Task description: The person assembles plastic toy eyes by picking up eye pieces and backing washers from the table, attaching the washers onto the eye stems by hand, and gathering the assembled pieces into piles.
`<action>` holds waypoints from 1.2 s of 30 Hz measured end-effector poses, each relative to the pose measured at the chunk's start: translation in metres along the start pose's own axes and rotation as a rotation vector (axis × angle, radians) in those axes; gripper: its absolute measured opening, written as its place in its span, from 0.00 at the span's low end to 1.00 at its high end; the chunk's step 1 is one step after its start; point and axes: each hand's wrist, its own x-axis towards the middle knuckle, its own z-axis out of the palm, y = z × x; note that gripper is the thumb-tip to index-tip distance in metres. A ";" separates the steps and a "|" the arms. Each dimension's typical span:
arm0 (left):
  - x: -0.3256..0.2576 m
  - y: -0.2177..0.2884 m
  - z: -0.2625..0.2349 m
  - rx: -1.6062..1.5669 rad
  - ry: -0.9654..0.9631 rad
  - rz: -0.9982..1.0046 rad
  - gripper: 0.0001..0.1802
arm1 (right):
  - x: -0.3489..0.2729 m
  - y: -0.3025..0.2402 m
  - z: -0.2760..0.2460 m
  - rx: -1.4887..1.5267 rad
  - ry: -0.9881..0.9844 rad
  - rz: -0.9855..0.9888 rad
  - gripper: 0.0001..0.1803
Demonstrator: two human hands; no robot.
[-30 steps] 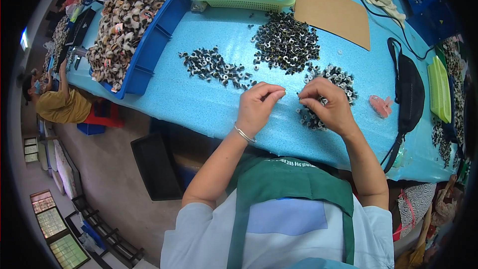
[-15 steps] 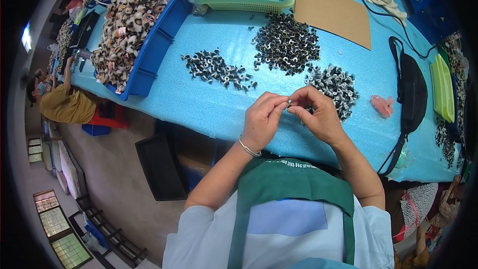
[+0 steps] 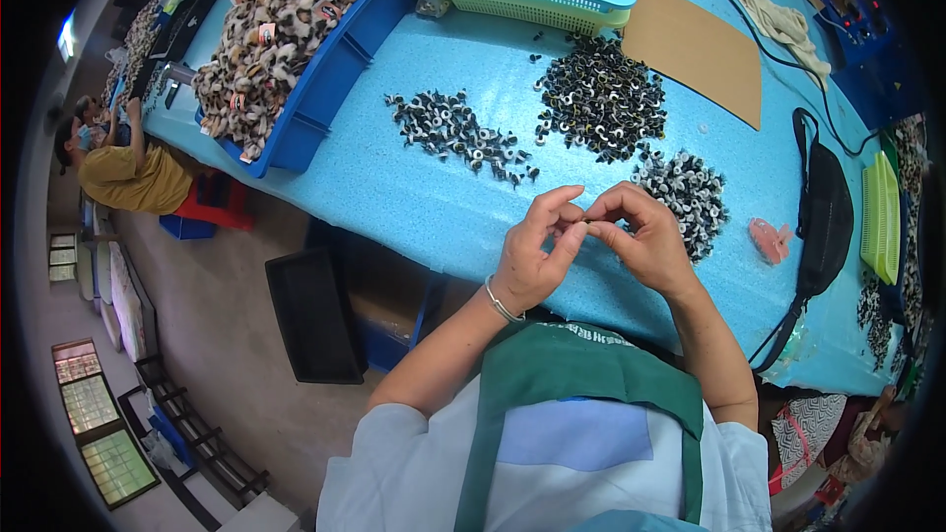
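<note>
Joining a tiny dark piece (image 3: 588, 223): left hand (image 3: 532, 256) and right hand (image 3: 645, 241) pinch it together above the blue surface (image 3: 394, 187); seating likely needs firm, aligned pressure.

My 2 forearms come up from the lower edge, bare below pale short sleeves, and bend inward so my hands meet in front of my chest. My left hand (image 3: 532, 256) is curled, thumb and first finger pinched together at their tips. My right hand (image 3: 641, 241) mirrors it, fingers arched, its thumb and first finger meeting the left ones. The fingertips of both hands touch. A thin bangle circles my left wrist (image 3: 501, 300).
</note>
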 end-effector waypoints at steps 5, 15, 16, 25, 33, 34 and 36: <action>0.010 -0.013 -0.021 -0.112 -0.017 -0.054 0.15 | 0.018 -0.003 0.006 0.115 -0.122 0.042 0.05; 0.041 -0.023 -0.056 0.674 0.020 0.456 0.11 | 0.093 0.023 0.039 -0.764 0.181 -0.397 0.06; 0.042 -0.024 -0.057 0.671 0.013 0.457 0.11 | 0.096 0.024 0.040 -0.824 0.165 -0.412 0.06; 0.042 -0.016 -0.058 0.910 0.049 0.405 0.13 | 0.047 -0.018 -0.020 0.133 0.085 0.095 0.06; 0.037 -0.018 -0.004 0.771 -0.255 0.547 0.12 | -0.018 -0.009 -0.049 0.255 0.126 0.083 0.12; 0.038 -0.023 -0.002 0.763 -0.238 0.553 0.11 | -0.024 -0.009 -0.047 0.223 0.158 0.101 0.13; 0.042 -0.025 -0.006 0.809 -0.211 0.554 0.11 | -0.036 -0.011 -0.043 0.213 0.226 0.139 0.12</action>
